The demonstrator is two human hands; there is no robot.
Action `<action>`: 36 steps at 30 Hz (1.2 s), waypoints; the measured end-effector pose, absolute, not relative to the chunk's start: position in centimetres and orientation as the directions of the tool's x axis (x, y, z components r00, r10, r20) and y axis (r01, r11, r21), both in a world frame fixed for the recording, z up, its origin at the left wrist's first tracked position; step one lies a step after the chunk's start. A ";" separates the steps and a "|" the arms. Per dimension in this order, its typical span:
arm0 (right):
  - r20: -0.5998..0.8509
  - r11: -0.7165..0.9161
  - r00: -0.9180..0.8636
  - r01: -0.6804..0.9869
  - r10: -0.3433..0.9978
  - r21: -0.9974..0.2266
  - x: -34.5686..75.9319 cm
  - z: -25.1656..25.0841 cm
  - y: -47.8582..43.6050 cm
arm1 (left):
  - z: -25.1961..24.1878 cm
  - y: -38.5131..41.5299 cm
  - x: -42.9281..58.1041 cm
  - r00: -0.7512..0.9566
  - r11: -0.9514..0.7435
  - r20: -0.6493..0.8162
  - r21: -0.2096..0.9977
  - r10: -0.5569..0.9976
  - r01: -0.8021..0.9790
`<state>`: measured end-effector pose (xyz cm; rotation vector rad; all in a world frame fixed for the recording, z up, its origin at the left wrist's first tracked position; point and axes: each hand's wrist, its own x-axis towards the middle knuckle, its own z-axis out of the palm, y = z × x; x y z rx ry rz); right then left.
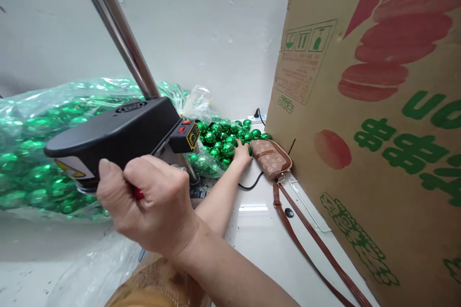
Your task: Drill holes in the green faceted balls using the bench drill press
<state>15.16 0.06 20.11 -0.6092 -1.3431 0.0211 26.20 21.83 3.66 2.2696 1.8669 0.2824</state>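
Observation:
My right hand (151,201) crosses over in front, closed in a fist. A bit of red handle (138,194) shows between its fingers, just under the black head of what looks like a small bench drill press (111,129). Beneath it my left arm stretches forward, and my left hand (242,152) reaches into loose shiny green balls (218,146) with its fingers apart, touching them. Its fingertips are partly hidden. The drill press has a metal column (122,38), red switches (183,127) and a yellow label.
Behind the drill press lies a big clear bag (32,153) of green balls. A brown patterned purse (272,158) with a long strap (291,230) rests right of my left hand. A tall cardboard box (324,120) stands at the right. A black cable (252,186) runs across the white surface.

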 end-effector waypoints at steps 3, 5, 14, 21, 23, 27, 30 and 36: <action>0.897 0.854 0.261 0.299 0.357 -0.426 15.2 20.0 0.1 | 3.6 21.3 26.2 0.179 -0.180 0.028 0.254 0.983 0.950; 0.900 0.853 0.250 0.305 0.358 -0.424 15.2 20.0 0.1 | 3.6 21.2 26.3 0.175 -0.175 0.022 0.246 0.984 0.953; 0.896 0.858 0.250 0.279 0.368 -0.430 15.1 19.6 0.1 | 3.6 19.3 26.7 0.184 -0.184 0.016 0.195 0.983 0.964; 0.892 0.867 0.245 0.243 0.380 -0.436 15.3 19.7 -0.2 | 3.4 16.9 26.3 0.230 -0.237 0.055 0.203 0.972 0.950; 0.888 0.862 0.230 0.239 0.397 -0.447 15.3 19.7 -0.2 | 3.6 16.1 26.1 0.244 -0.253 0.069 0.211 0.967 0.944; 0.887 0.872 0.253 0.215 0.385 -0.440 15.1 19.5 -0.1 | 4.3 14.2 25.8 0.285 -0.302 0.104 0.222 0.953 0.927; 0.893 0.886 0.291 0.214 0.343 -0.411 14.8 19.3 0.2 | 5.2 13.1 25.6 0.310 -0.349 0.194 0.218 0.931 0.911; 0.892 0.890 0.313 0.218 0.325 -0.400 14.6 19.1 0.4 | 6.3 13.9 24.5 0.164 -0.196 0.130 0.300 0.978 0.933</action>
